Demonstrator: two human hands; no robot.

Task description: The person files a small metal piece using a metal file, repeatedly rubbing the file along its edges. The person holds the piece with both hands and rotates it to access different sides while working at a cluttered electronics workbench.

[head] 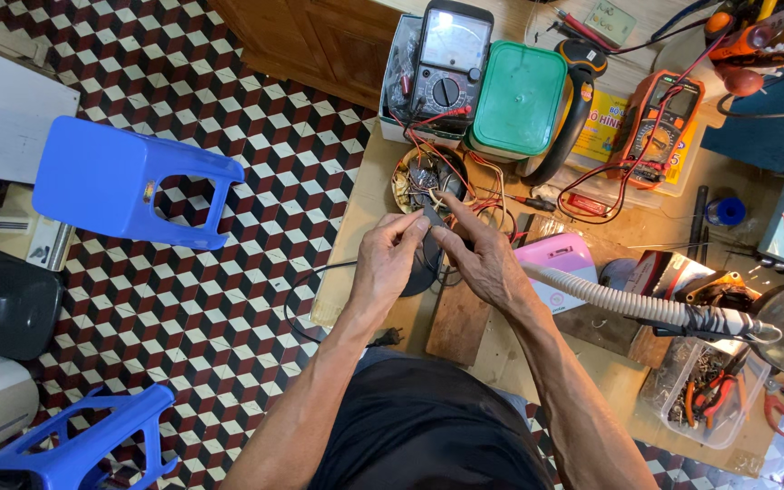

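From my remote seat, the biggest thing I see is the floor (pixel 229 272), tiled in a red, white and black cube pattern, filling everything from nine to six o'clock. Next is the wooden workbench (pixel 356 272), crowded from twelve to four o'clock. On the floor at ten o'clock stands a blue plastic stool (pixel 111 181); a second blue stool (pixel 83 445) sits at seven. On the bench at twelve sit a green-lidded box (pixel 519 95) and an analog multimeter (pixel 446 63); an orange digital meter (pixel 660 122) lies at one o'clock. Dead centre, my left hand (pixel 383 263) and right hand (pixel 483 259) meet, fingers narrowed to a pinch on a small dark flat part (pixel 432 216), held just above a round tin of wired components (pixel 424 177).
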